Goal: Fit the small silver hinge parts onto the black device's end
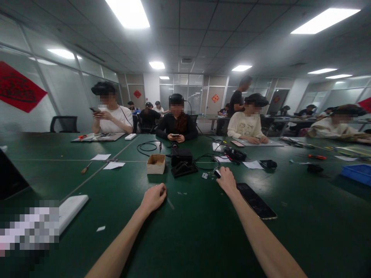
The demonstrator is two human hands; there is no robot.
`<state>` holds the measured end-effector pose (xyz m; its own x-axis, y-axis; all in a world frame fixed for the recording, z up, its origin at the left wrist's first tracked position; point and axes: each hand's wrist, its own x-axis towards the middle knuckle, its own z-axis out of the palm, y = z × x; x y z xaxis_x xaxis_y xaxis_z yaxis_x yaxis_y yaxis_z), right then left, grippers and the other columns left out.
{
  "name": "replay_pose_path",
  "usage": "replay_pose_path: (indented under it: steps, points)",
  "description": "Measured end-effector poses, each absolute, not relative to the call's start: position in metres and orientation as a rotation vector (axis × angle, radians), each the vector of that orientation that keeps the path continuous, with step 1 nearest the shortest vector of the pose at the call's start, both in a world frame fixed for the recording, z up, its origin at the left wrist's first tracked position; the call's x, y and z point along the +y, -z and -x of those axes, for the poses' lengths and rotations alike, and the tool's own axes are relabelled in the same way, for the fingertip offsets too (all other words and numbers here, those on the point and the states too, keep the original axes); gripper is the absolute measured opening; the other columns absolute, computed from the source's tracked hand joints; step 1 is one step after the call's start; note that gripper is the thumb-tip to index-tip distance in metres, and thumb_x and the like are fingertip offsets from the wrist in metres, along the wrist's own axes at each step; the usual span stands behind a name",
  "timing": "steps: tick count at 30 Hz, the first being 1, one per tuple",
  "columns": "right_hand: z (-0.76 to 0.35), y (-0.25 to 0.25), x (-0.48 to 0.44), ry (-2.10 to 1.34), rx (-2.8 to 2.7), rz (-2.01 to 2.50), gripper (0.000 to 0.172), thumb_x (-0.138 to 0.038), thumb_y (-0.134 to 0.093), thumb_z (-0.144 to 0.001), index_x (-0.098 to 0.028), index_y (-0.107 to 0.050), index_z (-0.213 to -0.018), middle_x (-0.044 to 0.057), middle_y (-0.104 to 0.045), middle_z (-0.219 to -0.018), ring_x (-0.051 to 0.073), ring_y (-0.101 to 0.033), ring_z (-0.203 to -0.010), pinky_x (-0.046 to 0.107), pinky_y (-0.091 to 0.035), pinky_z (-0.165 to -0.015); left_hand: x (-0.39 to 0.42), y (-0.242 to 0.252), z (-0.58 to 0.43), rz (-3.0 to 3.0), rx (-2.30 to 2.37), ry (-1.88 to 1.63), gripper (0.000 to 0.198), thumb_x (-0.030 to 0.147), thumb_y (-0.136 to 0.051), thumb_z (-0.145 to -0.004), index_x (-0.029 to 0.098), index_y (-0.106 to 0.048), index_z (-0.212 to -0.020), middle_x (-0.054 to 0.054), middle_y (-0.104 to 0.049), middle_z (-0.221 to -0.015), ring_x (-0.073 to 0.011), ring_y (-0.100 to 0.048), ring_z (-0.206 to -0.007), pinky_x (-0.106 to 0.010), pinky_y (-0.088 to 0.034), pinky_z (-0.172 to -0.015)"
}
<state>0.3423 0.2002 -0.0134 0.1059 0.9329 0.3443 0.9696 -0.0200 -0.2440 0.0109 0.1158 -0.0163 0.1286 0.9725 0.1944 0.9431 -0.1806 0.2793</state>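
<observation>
My left hand (154, 197) rests on the green tabletop (185, 231) with its fingers curled closed. Whatever it may hold is hidden; a faint pale streak lies on the table just right of it. Farther right, my right hand (227, 180) reaches forward, its fingers closed on a small black object with a pale edge (217, 173). Just left of that object lie a small metal plate (205, 175) and several tiny bits. A dark phone-like slab (256, 200) lies flat beside my right wrist, partly behind the forearm.
Ahead stand an open cardboard box (155, 165) and a black device (181, 157) with cables. A brush (86, 168) and paper slips (114, 165) lie left. A white case (72, 210) is at near left, a blue tray (358, 174) far right. Several people sit across the table.
</observation>
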Motion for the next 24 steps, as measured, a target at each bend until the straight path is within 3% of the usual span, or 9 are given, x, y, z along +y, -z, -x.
replay_pose_path:
  steps: [9,14,19,24]
  points:
    - [-0.344,0.008,0.202,0.109,-1.804,1.972,0.026,-0.013,-0.058,-0.072,-0.016,-0.052,-0.098,0.011,-0.053,-0.104,0.024,-0.054,-0.095,0.029,-0.042,-0.072,0.115,0.015,-0.012,-2.306,1.954,-0.506,0.010,0.023,-0.048,-0.085,0.023,-0.057,-0.089,-0.001,-0.067,-0.081,-0.0183,-0.062,-0.077,-0.024,-0.038,-0.061]
    - [-0.353,-0.005,0.211,-0.550,-1.496,1.929,0.024,-0.028,-0.065,-0.070,-0.015,-0.059,-0.091,0.012,-0.059,-0.103,0.028,-0.054,-0.104,0.030,-0.043,-0.079,0.114,0.014,-0.013,-2.308,1.954,-0.485,0.011,0.023,-0.047,-0.085,0.023,-0.057,-0.090,-0.002,-0.067,-0.084,-0.0189,-0.062,-0.079,-0.025,-0.040,-0.063]
    - [-0.361,0.000,0.212,-0.986,-1.365,1.879,0.026,-0.036,-0.056,-0.078,-0.011,-0.060,-0.080,0.010,-0.064,-0.071,0.022,-0.063,-0.071,0.027,-0.049,-0.058,0.112,0.012,-0.014,-2.306,1.958,-0.472,0.012,0.023,-0.047,-0.086,0.022,-0.058,-0.091,-0.002,-0.067,-0.085,-0.0189,-0.062,-0.080,-0.025,-0.041,-0.063]
    - [-0.364,0.007,0.212,-1.231,-1.211,1.719,0.025,-0.031,-0.046,-0.085,-0.009,-0.056,-0.091,0.009,-0.063,-0.070,0.014,-0.060,-0.056,0.023,-0.050,-0.049,0.113,0.012,-0.013,-2.315,1.954,-0.477,0.012,0.023,-0.047,-0.085,0.022,-0.058,-0.091,-0.002,-0.067,-0.084,-0.0196,-0.062,-0.079,-0.025,-0.040,-0.063]
